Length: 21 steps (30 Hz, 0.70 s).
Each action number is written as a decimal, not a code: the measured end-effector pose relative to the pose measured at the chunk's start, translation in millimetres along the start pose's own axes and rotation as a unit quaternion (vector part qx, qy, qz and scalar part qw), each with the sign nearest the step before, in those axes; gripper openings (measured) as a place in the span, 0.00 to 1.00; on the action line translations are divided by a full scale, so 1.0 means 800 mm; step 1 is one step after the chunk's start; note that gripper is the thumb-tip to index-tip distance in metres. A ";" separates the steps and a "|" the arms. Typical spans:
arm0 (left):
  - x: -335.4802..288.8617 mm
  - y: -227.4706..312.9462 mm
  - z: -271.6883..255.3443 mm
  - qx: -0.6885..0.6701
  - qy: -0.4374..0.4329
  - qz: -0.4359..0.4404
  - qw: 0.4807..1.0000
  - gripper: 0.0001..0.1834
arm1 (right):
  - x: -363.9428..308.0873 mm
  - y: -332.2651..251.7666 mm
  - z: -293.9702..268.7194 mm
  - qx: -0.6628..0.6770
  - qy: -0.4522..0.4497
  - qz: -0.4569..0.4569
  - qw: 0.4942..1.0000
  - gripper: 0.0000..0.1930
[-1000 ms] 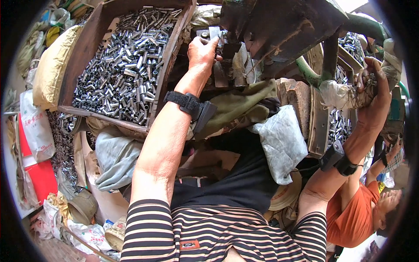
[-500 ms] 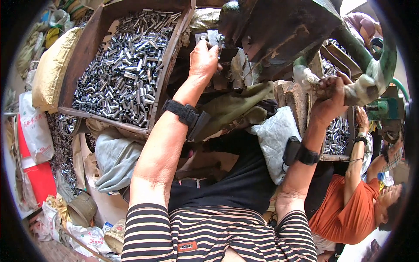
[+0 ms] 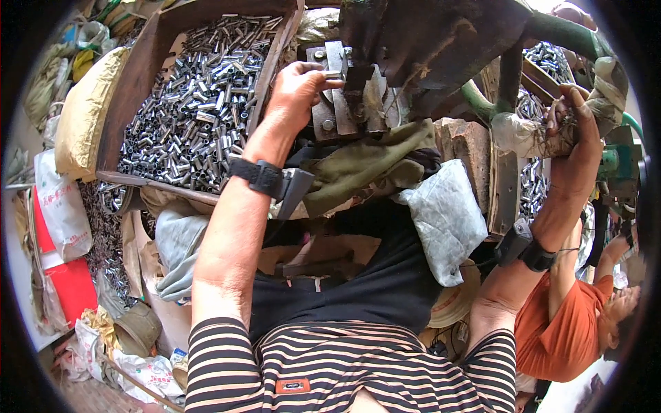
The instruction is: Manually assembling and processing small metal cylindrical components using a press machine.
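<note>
While left hand [image 3: 297,88] pinches shiny metal tube [image 3: 333,74], right hand [image 3: 580,127] grasps wrapped bar [image 3: 515,135]; wooden tray [image 3: 278,55] rim narrows room leftward.

The left hand [image 3: 296,93] covers one end of a small metal tube [image 3: 333,74], so its full length cannot be told. The left forearm [image 3: 237,227] hides the crate's near right corner, while the top of the picture cuts off the far edge of the crate [image 3: 135,103]; inside, upper tubes [image 3: 206,96] cover those beneath. The right hand [image 3: 577,127] conceals part of the wrapped handle [image 3: 523,138]. The dark metal plate [image 3: 447,48] runs out of the picture above. At right, the dark rim crops a co-worker [image 3: 558,330], whose work is too small to tell.
</note>
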State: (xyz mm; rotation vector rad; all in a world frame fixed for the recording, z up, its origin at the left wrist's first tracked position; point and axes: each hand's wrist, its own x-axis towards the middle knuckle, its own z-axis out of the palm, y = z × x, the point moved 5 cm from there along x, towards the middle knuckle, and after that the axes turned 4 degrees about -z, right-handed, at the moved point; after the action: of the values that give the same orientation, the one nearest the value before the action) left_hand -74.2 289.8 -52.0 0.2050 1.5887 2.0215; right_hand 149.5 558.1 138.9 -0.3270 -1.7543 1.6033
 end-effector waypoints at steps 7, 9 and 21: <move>0.013 -0.017 0.022 0.108 0.077 0.011 0.991 0.14 | 0.000 0.001 -0.007 -0.028 0.017 -0.026 0.999 0.16; 0.022 -0.023 0.014 0.226 0.138 0.042 0.963 0.20 | -0.003 0.011 0.000 0.007 0.023 -0.034 0.999 0.15; 0.033 -0.016 -0.011 0.396 0.188 0.055 0.897 0.24 | -0.027 0.033 0.006 -0.157 -0.008 -0.209 0.965 0.15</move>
State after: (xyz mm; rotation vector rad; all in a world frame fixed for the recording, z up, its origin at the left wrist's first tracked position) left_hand -95.4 297.8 -72.2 0.2083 2.6448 1.4208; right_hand 154.2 546.0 107.0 -0.0788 -1.9365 1.0343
